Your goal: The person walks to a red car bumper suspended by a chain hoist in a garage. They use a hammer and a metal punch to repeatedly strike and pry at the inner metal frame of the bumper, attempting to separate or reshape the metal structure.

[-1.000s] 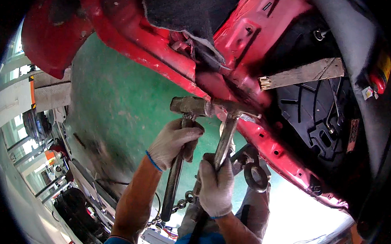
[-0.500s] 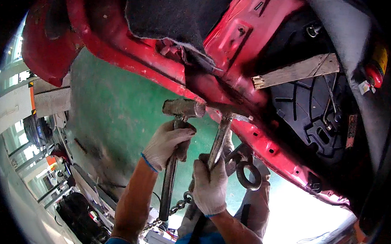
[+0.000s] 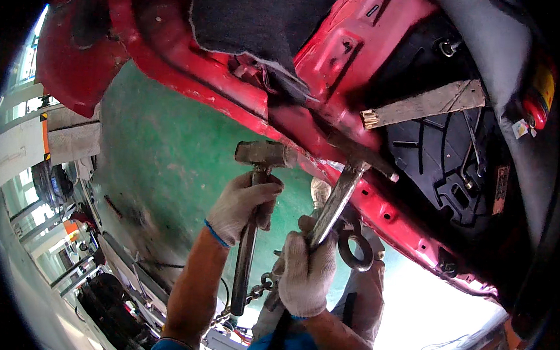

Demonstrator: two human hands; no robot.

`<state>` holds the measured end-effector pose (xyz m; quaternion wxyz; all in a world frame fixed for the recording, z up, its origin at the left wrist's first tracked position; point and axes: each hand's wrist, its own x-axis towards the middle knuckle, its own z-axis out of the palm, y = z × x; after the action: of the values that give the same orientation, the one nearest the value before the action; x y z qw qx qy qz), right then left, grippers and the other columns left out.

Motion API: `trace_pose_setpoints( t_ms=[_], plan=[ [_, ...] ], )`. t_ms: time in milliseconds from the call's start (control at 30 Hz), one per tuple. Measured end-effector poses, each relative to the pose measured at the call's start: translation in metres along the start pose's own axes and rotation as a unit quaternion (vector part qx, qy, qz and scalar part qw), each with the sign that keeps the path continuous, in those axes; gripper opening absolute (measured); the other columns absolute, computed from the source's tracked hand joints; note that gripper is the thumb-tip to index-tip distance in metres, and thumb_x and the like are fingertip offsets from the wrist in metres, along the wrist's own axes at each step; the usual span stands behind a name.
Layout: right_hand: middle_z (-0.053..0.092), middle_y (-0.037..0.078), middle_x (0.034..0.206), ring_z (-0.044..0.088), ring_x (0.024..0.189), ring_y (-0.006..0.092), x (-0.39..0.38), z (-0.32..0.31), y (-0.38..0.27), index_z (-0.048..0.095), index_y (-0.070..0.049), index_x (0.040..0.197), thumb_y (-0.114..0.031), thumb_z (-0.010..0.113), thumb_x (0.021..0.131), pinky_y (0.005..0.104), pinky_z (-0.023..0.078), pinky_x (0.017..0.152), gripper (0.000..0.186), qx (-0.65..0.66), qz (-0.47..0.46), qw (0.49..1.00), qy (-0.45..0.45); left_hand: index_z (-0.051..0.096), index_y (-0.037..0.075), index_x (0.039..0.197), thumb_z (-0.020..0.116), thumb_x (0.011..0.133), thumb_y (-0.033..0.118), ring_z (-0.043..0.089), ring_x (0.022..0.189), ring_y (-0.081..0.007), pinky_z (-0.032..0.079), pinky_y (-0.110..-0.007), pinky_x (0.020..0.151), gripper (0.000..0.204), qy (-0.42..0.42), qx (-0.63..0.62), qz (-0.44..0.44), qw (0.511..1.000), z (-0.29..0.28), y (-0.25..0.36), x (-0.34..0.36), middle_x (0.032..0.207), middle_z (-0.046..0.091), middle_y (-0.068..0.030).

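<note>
My left hand point(image 3: 243, 205), in a white knit glove, is closed around the handle of a sledgehammer point(image 3: 244, 271) just below its heavy block head. That head is held up against the torn lower edge of the red car body panel point(image 3: 223, 112). My right hand point(image 3: 305, 274), gloved too, grips the metal handle of a second hammer point(image 3: 341, 200). Its narrow dark head lies over the inner side of the red panel, to the right of the sledgehammer. Whether it touches the metal I cannot tell.
A wooden board point(image 3: 426, 105) lies across the black trunk well point(image 3: 414, 144) at right. A thick metal ring point(image 3: 356, 252) hangs near my right hand, and a chain point(image 3: 260, 290) runs below. Dark carpet point(image 3: 250, 27) folds over the panel. A red and yellow can point(image 3: 541, 93) sits far right.
The hammer in my right hand has moved to the right and tilted further over. My left hand and the sledgehammer have stayed nearly in place.
</note>
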<state>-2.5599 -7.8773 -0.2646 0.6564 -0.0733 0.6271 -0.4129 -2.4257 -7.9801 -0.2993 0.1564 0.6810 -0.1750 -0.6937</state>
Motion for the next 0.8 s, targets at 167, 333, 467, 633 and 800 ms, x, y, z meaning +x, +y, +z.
trace_pose_setpoints(
  t_ms=[167, 333, 467, 633, 800],
  plan=[
    [0.056, 0.005, 0.084, 0.054, 0.056, 0.0109, -0.002, 0.008, -0.019, 0.042, 0.002, 0.133, -0.008, 0.053, 0.1, 0.0272, 0.047, 0.049, 0.036, 0.072, 0.004, 0.997, 0.015, 0.064, -0.001, 0.103, 0.064, 0.09, 0.013, 0.052, 0.043, -0.015, 0.047, -0.031, 0.042, 0.019, 0.0, 0.012, 0.004, 1.0, -0.016, -0.004, -0.004, 0.06, 0.056, -0.0047],
    [0.052, 0.004, 0.073, 0.048, 0.051, 0.0106, -0.01, 0.017, -0.063, 0.042, 0.002, 0.127, -0.025, 0.051, 0.103, 0.0248, 0.039, 0.043, 0.037, 0.093, -0.112, 0.986, 0.083, 0.063, -0.001, 0.1, 0.066, 0.09, 0.014, 0.053, 0.043, -0.0158, 0.048, -0.032, 0.042, 0.019, 0.021, 0.006, -0.012, 1.0, -0.046, -0.021, -0.01, 0.06, 0.057, -0.0051],
    [0.051, 0.003, 0.067, 0.047, 0.047, 0.0118, -0.001, 0.031, -0.029, 0.051, -0.004, 0.111, -0.018, 0.054, 0.104, 0.026, 0.036, 0.039, 0.016, 0.029, -0.007, 0.995, 0.095, 0.063, -0.001, 0.1, 0.066, 0.09, 0.013, 0.053, 0.043, -0.0158, 0.048, -0.033, 0.042, 0.017, 0.013, -0.024, -0.031, 0.999, -0.067, -0.047, -0.013, 0.062, 0.058, -0.0051],
    [0.049, 0.003, 0.061, 0.044, 0.042, 0.0104, -0.008, 0.02, -0.062, 0.052, -0.002, 0.113, -0.018, 0.05, 0.104, 0.0268, 0.035, 0.038, 0.018, 0.008, 0.03, 0.998, 0.045, 0.062, -0.002, 0.103, 0.065, 0.091, 0.008, 0.055, 0.045, -0.0166, 0.049, -0.034, 0.042, 0.016, 0.016, -0.052, -0.062, 0.997, -0.093, -0.064, -0.019, 0.063, 0.059, -0.0062],
    [0.055, 0.002, 0.079, 0.049, 0.053, 0.0074, -0.002, 0.022, -0.031, 0.048, -0.006, 0.123, -0.007, 0.052, 0.1, 0.0242, 0.041, 0.043, 0.023, 0.012, 0.017, 0.996, 0.087, 0.062, -0.004, 0.103, 0.066, 0.09, 0.006, 0.056, 0.046, -0.0171, 0.049, -0.034, 0.042, 0.016, 0.025, -0.044, -0.063, 0.997, -0.107, -0.081, -0.019, 0.063, 0.059, -0.0068]
  ],
)
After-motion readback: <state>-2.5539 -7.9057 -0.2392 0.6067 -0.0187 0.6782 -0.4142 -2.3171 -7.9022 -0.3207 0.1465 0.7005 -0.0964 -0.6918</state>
